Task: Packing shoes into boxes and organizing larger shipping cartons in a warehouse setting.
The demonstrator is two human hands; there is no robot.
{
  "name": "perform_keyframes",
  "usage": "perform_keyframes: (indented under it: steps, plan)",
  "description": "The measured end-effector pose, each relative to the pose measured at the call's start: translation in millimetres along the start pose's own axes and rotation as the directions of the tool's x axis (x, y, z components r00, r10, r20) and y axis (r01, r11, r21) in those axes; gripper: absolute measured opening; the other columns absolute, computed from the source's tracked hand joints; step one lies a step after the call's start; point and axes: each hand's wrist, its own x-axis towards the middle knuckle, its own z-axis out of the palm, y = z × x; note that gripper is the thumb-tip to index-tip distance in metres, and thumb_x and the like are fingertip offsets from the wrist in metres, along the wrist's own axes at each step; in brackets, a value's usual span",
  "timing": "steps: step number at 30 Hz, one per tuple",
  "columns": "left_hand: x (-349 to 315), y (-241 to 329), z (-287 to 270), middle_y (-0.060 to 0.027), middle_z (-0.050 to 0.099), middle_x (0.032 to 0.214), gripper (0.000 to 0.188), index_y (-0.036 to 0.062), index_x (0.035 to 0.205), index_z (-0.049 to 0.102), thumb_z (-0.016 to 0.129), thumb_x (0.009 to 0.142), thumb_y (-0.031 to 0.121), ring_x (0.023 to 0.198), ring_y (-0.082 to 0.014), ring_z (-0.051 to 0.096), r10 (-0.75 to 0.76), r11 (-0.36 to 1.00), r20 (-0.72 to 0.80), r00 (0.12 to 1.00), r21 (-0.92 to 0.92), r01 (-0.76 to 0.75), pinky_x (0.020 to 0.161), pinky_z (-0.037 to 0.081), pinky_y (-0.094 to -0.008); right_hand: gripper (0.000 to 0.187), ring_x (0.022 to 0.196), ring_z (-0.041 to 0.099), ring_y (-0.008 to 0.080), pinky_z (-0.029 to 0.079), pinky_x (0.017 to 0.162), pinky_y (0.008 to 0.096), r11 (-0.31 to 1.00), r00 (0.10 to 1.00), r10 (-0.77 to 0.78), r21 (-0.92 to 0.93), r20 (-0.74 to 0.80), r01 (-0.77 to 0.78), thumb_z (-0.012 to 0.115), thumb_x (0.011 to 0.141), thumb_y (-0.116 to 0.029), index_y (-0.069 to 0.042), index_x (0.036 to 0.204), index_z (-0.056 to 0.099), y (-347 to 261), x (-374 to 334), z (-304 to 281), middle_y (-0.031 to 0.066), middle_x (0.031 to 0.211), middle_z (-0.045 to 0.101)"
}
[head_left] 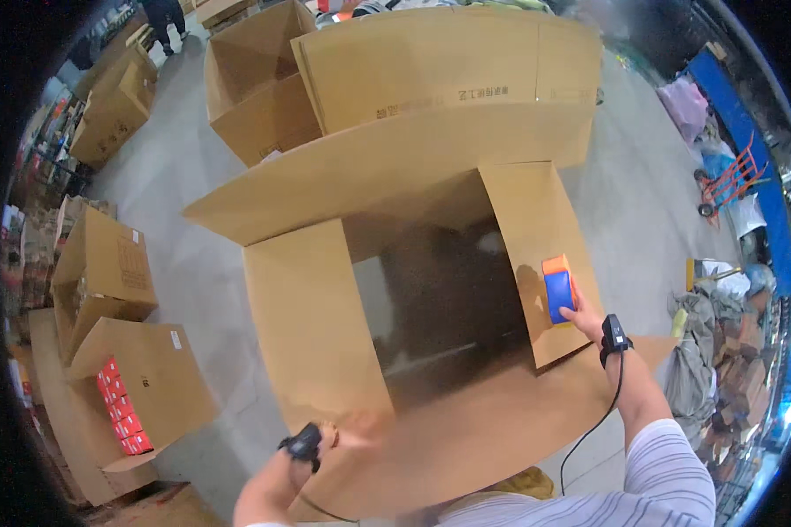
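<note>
A blue-and-orange boxy item was clamped in the right grip, presumably for steadiness by the carton flap; the blurred left grip's state could not be told.

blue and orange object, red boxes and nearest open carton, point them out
Blue and orange object (558, 292): head view, on its blue face.
Red boxes (121, 407): head view, middle of the stack.
Nearest open carton (312, 303): head view, on its left flap.
</note>
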Motion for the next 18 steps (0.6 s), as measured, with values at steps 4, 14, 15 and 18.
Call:
perform_keyframes:
  steps: [4,14,15,18]
  plan:
    - [-127,160,-30,-0.0103,0.024,0.146,0.084,0.0174,0.142,0.021,0.053,0.077,0.060,0.136,-0.0284,0.019,0.399,0.901,-0.163,0.902,0.250,-0.353,0.109,0.011,-0.0514,0.084,0.118,0.045,0.0205,0.035,0.100,0.0341,0.988,0.995,0.027,0.153,-0.092,-0.013,0.056,0.080,0.007,-0.013,0.145,0.005,1,3,-12,0.0084,0.133,0.042]
    - [-68,122,-193,-0.0100,0.067,0.085,0.049,0.0132,0.088,0.068,0.056,0.074,0.059,0.084,-0.0285,0.063,-0.050,0.777,-0.206,0.977,0.606,0.168,0.078,0.047,-0.0395,0.059,0.106,0.051,0.0118,0.041,0.092,0.0277,0.959,0.908,-0.273,0.165,0.319,0.231,0.059,0.087,-0.017,-0.004,0.137,0.033,-205,-16,46,0.0058,0.124,0.051]
    - [-57,117,-212,-0.0116,0.067,0.088,0.051,0.0104,0.094,0.067,0.056,0.075,0.057,0.089,-0.0279,0.062,-0.198,0.780,-0.205,0.959,0.560,0.280,0.086,0.045,-0.0366,0.056,0.102,0.053,0.0106,0.043,0.089,0.0271,0.951,0.896,-0.302,0.169,0.326,0.259,0.061,0.086,-0.020,-0.003,0.134,0.038,-216,-18,59,0.0054,0.120,0.054]
    - [-9,63,-218,-0.0129,0.065,0.098,0.057,0.0086,0.102,0.063,0.060,0.073,0.057,0.097,-0.0279,0.061,-0.286,0.852,-0.376,0.882,0.321,0.413,0.086,0.045,-0.0389,0.044,0.092,0.057,0.0109,0.048,0.082,0.0288,0.974,0.896,-0.225,0.053,0.382,0.222,0.064,0.084,-0.022,0.000,0.121,0.054,-178,-8,128,0.0055,0.108,0.061]
